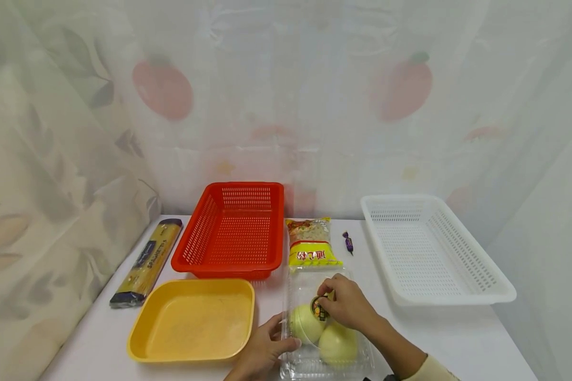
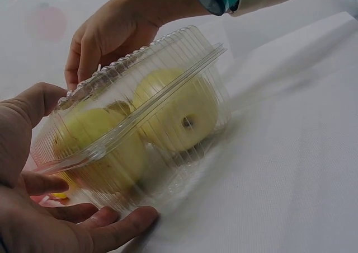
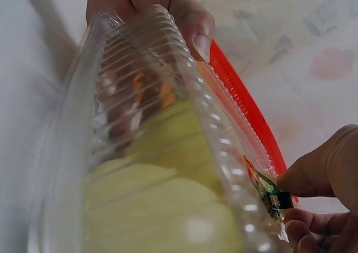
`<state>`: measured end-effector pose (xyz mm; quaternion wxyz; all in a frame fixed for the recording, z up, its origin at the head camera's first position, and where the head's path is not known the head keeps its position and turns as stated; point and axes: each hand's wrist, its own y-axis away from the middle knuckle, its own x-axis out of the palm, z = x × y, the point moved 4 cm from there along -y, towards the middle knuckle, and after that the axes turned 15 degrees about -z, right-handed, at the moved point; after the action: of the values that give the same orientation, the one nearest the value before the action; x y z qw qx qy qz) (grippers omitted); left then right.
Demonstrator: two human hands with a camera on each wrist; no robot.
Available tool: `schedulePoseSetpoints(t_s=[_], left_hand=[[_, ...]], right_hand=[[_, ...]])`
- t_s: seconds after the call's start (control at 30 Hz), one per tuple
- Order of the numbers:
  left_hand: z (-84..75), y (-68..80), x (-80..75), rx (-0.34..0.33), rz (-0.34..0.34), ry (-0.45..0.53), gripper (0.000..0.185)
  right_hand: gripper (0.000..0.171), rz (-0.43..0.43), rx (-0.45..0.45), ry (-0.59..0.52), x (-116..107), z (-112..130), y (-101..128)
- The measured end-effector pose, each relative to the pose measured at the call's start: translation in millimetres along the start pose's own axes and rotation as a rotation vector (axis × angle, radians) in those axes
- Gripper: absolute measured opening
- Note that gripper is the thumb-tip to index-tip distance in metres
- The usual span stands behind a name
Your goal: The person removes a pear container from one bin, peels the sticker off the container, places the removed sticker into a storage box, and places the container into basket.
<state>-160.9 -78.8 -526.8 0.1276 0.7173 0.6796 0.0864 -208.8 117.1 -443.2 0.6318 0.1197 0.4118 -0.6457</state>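
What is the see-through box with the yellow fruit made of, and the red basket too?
The see-through box looks like thin, clear, glossy plastic: its ribbed walls show the yellow fruit right through. The left hand steadies its side while the right hand pinches the sticker on its lid. The red basket seems to be stiff, moulded plastic, with rows of small slots.

Layout, head view: clamshell box [image 1: 310,317] at front centre of surface [image 1: 457,338], 2 apples [image 1: 336,344] inside, side by side. Left hand [image 1: 262,352] on box's left edge, right hand [image 1: 345,304] on top, fingers [image 1: 326,288] at the lid sticker [image 1: 319,309]. Tray [image 1: 193,320] just left of box. Basket [image 1: 233,230] behind tray. Spaghetti pack [image 1: 148,262] left of basket, along the curtain [image 1: 52,159]. Snack bag [image 1: 312,242] behind box, right of basket. Candy [image 1: 348,242] just right of bag. 2nd basket [image 1: 434,251] far right, apart from box.
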Motion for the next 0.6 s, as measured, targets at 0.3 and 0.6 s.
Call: schedulePoseSetpoints(t_s=[0.3, 0.6], left_hand=[[0.0, 2.5, 1.2, 0.014, 0.026, 0.074, 0.073], [-1.3, 3.9, 1.7, 0.011, 0.035, 0.096, 0.071]], right_hand=[[0.016, 0.028, -0.057, -0.020, 1, -4, 0], [0.017, 0.011, -0.043, -0.167, -2, -11, 1]])
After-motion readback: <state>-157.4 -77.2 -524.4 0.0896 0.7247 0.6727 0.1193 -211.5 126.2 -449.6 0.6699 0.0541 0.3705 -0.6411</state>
